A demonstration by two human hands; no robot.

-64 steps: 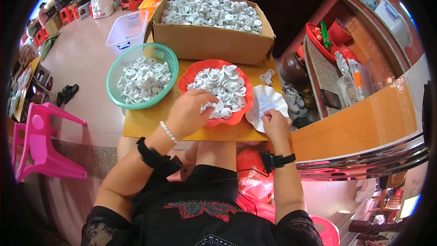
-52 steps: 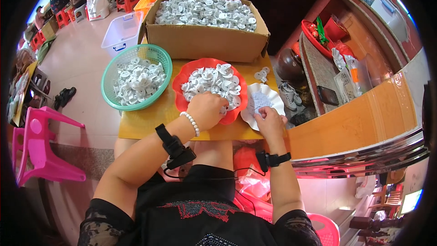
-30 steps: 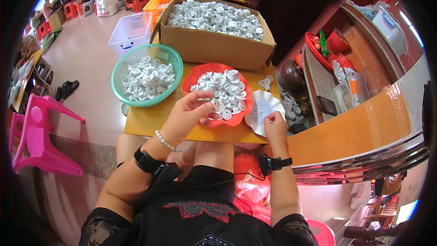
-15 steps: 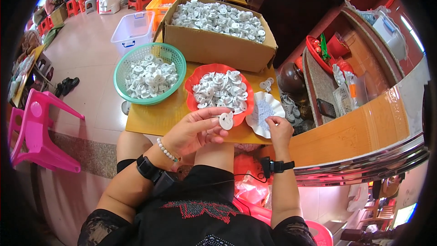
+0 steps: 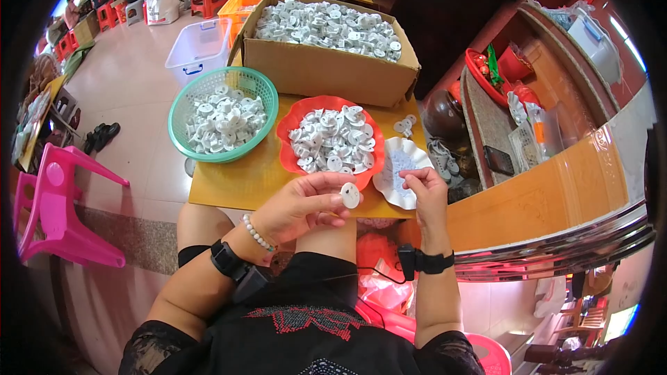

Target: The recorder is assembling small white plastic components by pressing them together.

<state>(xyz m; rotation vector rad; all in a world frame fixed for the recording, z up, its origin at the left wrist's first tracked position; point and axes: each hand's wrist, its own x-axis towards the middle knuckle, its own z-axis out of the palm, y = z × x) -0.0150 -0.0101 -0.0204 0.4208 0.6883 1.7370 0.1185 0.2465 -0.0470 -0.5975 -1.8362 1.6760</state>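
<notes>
A round white plastic piece (image 5: 350,196) with small holes in its face is pinched between the thumb and forefinger of my left hand (image 5: 309,200), just in front of the red bowl. My right hand (image 5: 429,191) hovers at the right edge of a white scalloped dish (image 5: 397,196), which holds many tiny pale blue pieces (image 5: 401,164). Its thumb and forefinger are pressed together; whatever lies between them is too small to make out. Similar white plastic pieces (image 5: 332,140) fill the red scalloped bowl (image 5: 283,152) behind my left hand.
A green basket (image 5: 178,137) of white pieces stands left on the yellow table (image 5: 229,187). Behind is a cardboard box (image 5: 326,78) heaped with more. Several loose pieces (image 5: 404,126) lie near its right corner. A pink stool (image 5: 66,205) stands left; people sit far off.
The white piece in my left hand has turned a little and shifted slightly down and right. My right hand's pinched fingers have risen slightly over the dish. The whole view has shifted a little.
</notes>
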